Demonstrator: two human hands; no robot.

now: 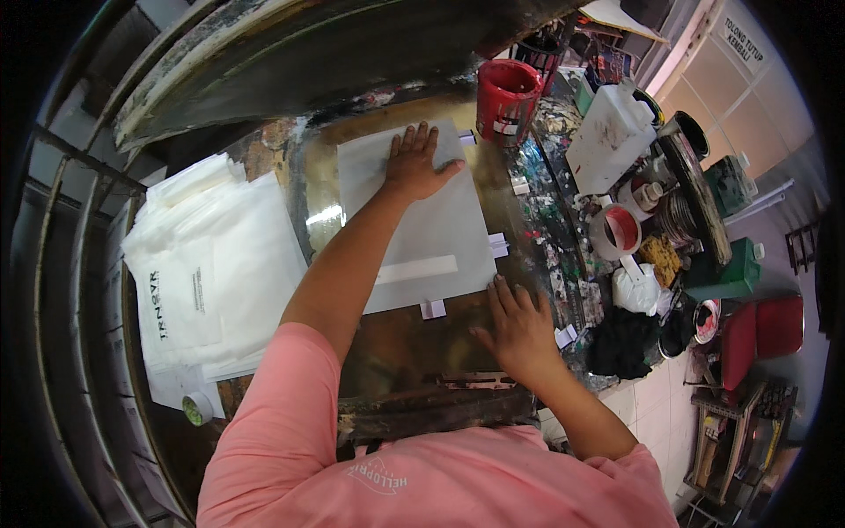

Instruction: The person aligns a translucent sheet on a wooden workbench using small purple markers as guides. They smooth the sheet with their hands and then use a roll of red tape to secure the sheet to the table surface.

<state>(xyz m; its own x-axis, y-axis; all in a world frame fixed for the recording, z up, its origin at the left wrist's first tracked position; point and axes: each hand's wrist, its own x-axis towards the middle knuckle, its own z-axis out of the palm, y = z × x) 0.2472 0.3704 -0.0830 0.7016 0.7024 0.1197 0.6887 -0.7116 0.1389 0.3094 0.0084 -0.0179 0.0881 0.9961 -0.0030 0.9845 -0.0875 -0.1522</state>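
Observation:
A pale grey, frosted sheet, perhaps a plastic bag, lies flat on the brownish board, with a white strip near its lower edge. My left hand presses flat on its upper part, fingers stretched out. At its lower right corner my right hand rests with fingers spread, the fingertips at or just beside the corner; nothing is held. Small white folded tabs stand along the sheet's right side, and another white tab sits below its lower edge.
A stack of white printed bags lies at left, by a tape roll. Behind, a large dark frame is raised. On the right stand a red paint can, a white jerrycan and a red-stained pot.

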